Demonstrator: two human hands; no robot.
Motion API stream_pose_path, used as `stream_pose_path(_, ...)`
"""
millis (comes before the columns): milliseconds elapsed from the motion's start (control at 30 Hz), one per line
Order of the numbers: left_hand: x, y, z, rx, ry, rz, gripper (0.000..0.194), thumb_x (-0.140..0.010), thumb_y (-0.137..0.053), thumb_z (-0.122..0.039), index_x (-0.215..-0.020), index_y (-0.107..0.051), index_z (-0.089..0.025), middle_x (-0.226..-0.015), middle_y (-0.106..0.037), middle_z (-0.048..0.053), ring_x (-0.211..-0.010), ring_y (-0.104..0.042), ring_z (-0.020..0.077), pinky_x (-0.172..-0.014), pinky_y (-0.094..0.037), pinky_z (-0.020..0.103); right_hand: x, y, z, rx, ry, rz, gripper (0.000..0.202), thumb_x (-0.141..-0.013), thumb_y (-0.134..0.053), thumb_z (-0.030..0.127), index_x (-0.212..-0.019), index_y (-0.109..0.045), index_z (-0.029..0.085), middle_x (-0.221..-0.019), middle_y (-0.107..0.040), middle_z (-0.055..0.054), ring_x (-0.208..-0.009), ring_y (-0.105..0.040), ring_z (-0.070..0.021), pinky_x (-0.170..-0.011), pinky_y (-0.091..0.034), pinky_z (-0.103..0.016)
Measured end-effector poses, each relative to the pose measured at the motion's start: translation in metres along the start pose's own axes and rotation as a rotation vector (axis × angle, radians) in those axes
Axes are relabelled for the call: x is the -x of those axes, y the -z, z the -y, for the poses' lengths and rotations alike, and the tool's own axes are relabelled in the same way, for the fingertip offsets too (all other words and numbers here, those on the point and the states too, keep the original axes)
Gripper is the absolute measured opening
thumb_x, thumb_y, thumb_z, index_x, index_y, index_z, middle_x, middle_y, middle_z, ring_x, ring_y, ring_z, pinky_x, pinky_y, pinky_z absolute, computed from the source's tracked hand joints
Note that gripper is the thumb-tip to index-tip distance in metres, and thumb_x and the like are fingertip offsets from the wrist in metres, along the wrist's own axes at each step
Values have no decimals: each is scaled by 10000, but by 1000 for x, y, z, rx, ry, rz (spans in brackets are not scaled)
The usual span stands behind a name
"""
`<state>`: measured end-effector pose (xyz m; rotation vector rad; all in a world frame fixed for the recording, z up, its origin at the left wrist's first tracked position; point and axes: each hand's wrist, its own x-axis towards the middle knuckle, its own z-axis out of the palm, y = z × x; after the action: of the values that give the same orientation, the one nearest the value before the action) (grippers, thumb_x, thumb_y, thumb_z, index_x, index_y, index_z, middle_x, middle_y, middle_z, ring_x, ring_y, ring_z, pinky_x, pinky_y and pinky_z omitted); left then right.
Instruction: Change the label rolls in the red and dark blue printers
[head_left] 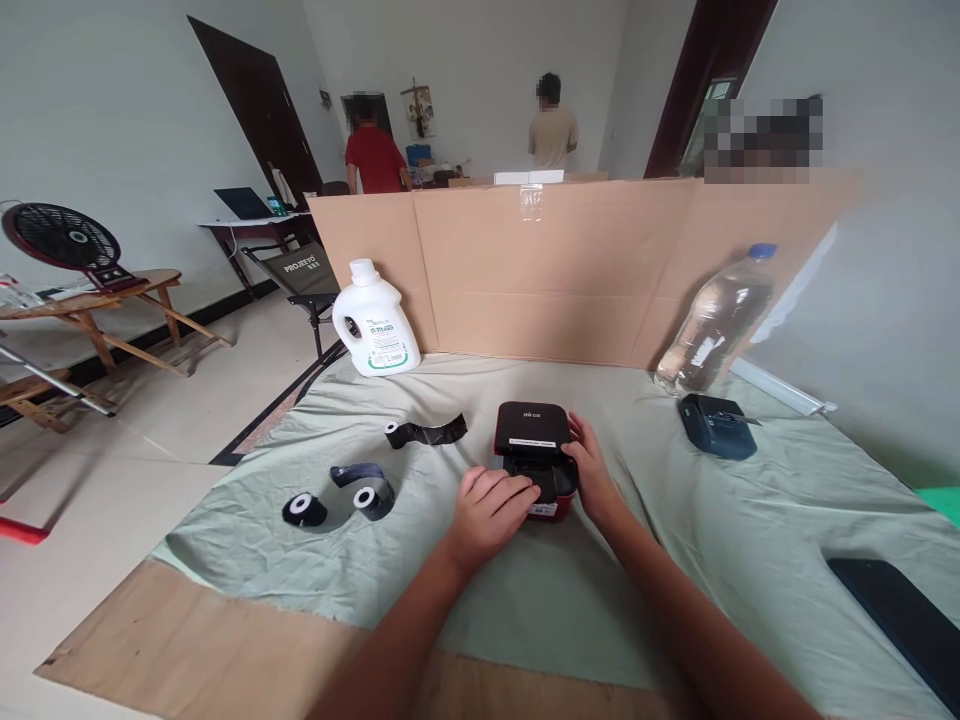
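Note:
A small black and red device that looks like a label printer (534, 422) sits on the cloth with its lid raised and tilted back. Over its left front, my left hand (491, 512) is closed, fingers together and bent across the open compartment. Whether a small part is under those fingertips is hidden. My right hand (592, 462) grips the printer's right side, fingers by the lid's edge and hinge. To the left lie a partly unrolled black roll (427, 433), a second roll with a curled strip (373, 500) and a compact black roll (305, 510), each with a white core.
A white detergent jug (379, 325) and a large clear bottle (712, 325) stand before a cardboard screen (540, 270). At the right are a dark blue box-like device (716, 425) and a black phone-like slab (900, 620). People are beyond the screen. A fan (67, 240) sits on a stool.

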<state>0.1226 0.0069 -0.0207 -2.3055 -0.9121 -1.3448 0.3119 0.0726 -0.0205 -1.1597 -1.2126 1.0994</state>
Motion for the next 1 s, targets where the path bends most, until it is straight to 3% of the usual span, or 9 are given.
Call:
stream_pose_path(133,6,-3,9,33,217,-27,285,-966,-509,-288,-1222,-607,-210,-1170,-697,104,-1036,-614,233,-911,-423,384,5,-5,-19,-184,23,15,610,-790,-525,334,-1389,-462,238,-1478,-512,-68,-1367,-456,-246,-1151,-356,-425)
stream_pose_path(267,14,-7,22,85,405,23,352,-987,-432,-293,-1300,-552,-186,-1182,-677,118,-1064,-593,250,-921,-431,405,6,-7,-28,-293,9,-1,536,-795,-579,344,-1327,-547,288,-1422,-574,-24,-1326,-500,-255,-1137,-374,-431)
stream_pose_path(433,18,-11,29,158,463,67,323,-988,-430,-258,-1277,-562,-201,-1163,-677,101,-1054,-594,239,-929,-436,399,6,-7,-34,-317,21,-36,495,-802,-611,367,-1290,-588,288,-1390,-603,-14,-1309,-518,-262,-1118,-394,-432)
stream_pose_path(700,17,-15,27,299,543,42,285,-964,-445,-205,-1212,-587,-202,-1108,-677,88,-971,-618,208,-885,-479,357,11,-10,-42,-311,48,-78,479,-866,-600,469,-1300,-587,267,-1361,-622,-39,-1274,-548,-264,-1102,-415,-429)
stream_pose_path(1000,22,-16,27,457,650,18,312,-934,-495,-187,-1233,-573,-223,-1125,-669,65,-741,-559,136,-777,-488,302,10,-9,-51,-361,58,-77,480,-882,-564,473,-1321,-583,280,-1399,-595,-48,-1326,-504,-286,-1134,-363,-485)
